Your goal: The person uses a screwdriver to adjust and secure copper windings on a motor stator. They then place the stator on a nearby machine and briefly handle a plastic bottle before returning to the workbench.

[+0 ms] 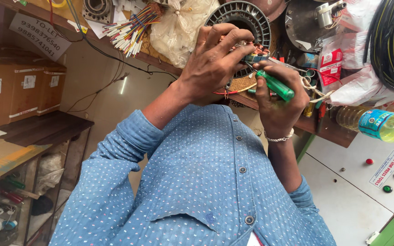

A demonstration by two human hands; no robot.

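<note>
Overhead, the head camera looks down past a blue dotted shirt (197, 182) to both hands at a cluttered wooden bench (329, 130). Left hand (213, 61): fingers curled and pressed together on the wound copper coils of a round grey motor stator (240, 18), fingertips at the coil bundle. Right hand (279, 98): closed around a screwdriver with a translucent green handle (275, 85), metal shaft pointing into the coils just beside the left fingertips. A silver chain bracelet (279, 137) sits on the right wrist.

Stator rests on the bench, against the far side of both hands.

Packages and signs:
- Clear plastic bag (178, 27), crumpled, just left of the stator.
- Bundle of multicoloured wire ends (131, 29), further left.
- White rectangular paper sign (35, 36), tilted, on the wall at upper left.
- Brown cardboard boxes (19, 89) with small white labels, left edge, above a dark shelf.
- Red-and-white packet (330, 64) right of the hands.
- Plastic bottle of yellow liquid with a blue label (379, 125), lying on its side at right.
- White panel (356, 196) below it, with red and green round buttons and a slanted white label.
- Coil of black cable with yellow stripes (393, 41), upper right.
</note>
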